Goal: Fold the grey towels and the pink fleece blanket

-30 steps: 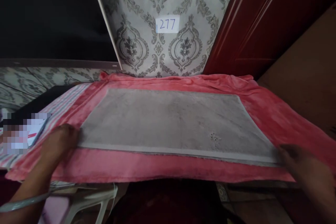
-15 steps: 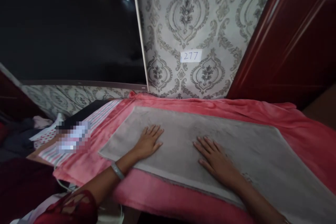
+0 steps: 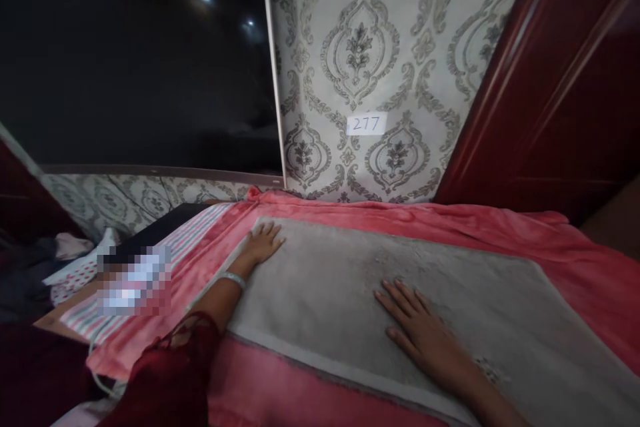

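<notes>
Now see grey cloth (image 3: 310, 280) lying flat on pink blanket (image 3: 280, 373), with long axis crosswise, under left hand (image 3: 261, 243) near far-left corner and right hand (image 3: 425, 333) nearer middle, each splayed, apparently gripping nothing.

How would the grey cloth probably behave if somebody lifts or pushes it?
The grey cloth looks thin and lies flat, so it would probably droop if lifted. Its plush-looking surface, and that of the pink blanket underneath, suggest it may grip rather than slide. The pink blanket's far side is rumpled, so a push might bunch both.
</notes>
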The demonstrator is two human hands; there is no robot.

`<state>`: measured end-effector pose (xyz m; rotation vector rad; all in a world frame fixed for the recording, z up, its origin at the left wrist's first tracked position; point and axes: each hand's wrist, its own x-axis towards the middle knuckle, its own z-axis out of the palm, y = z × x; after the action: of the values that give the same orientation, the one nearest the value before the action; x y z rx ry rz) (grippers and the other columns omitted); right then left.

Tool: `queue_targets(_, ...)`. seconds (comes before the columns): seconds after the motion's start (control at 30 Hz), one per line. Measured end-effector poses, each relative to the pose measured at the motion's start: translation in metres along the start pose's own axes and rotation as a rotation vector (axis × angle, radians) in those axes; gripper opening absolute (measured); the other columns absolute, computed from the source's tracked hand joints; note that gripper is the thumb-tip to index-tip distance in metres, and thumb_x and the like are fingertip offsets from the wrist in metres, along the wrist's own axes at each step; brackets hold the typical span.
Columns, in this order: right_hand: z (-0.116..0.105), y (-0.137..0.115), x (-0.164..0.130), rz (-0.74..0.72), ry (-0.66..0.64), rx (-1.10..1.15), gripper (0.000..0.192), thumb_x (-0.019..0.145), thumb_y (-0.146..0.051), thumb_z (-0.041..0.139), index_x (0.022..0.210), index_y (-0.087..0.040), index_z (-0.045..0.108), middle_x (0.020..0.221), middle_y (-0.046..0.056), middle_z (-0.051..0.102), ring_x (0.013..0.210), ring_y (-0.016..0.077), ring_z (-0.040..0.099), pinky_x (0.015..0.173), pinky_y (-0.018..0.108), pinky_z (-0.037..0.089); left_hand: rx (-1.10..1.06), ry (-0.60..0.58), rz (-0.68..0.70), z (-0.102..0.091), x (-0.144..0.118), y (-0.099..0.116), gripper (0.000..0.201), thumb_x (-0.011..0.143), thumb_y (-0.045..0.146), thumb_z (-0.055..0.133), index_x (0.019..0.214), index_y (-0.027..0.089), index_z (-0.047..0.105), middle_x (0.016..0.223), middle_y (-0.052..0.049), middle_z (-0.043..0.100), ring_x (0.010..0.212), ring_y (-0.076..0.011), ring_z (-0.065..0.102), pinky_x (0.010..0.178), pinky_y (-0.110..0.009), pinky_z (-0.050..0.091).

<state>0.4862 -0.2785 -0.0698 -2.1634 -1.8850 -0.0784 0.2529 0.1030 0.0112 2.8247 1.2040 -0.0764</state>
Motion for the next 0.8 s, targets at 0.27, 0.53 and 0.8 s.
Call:
queue_targets(0.27, -0.032, -0.017, 0.009, 0.083, -0.112, 0.095, 0.059, 0.101, -0.046, 0.047, 0.157, -0.036, 0.031, 0.167, 0.000, 0.019, 0.154, 0.0280, 0.011, 0.123, 0.056, 0.014, 0.056, 0.051, -0.056, -0.022, 0.022, 0.047, 0.059, 0.096, 0.045, 0.030, 0.143, 0.016, 0.053, 0.144, -0.023, 0.054, 0.131, -0.0405, 0.052, 0.106, -0.064, 0.036)
queue_targets(0.53, -0.064, -0.012, 0.060, 0.048, -0.102, 0.129, 0.060, 0.102, -0.047, 0.047, 0.157, -0.029, 0.034, 0.164, 0.008, 0.029, 0.151, 0.0271, 0.023, 0.122, 0.052, 0.018, 0.099, 0.252, 0.195, 0.019, 0.001, 0.122, 0.060, 0.100, 0.043, 0.028, 0.149, 0.015, 0.046, 0.159, -0.019, 0.039, 0.147, -0.0391, 0.032, 0.114, -0.061, 0.029)
queue_targets(0.8, -0.053, 0.067, 0.094, 0.152, -0.167, 0.065, 0.061, 0.103, -0.056, 0.038, 0.158, -0.033, 0.029, 0.166, 0.005, 0.020, 0.153, 0.0276, 0.015, 0.122, 0.058, 0.010, 0.090, 0.116, 0.164, 0.017, 0.010, 0.116, 0.061, 0.099, 0.045, 0.027, 0.157, 0.025, 0.032, 0.166, -0.003, 0.025, 0.153, -0.0372, 0.016, 0.117, -0.065, 0.022)
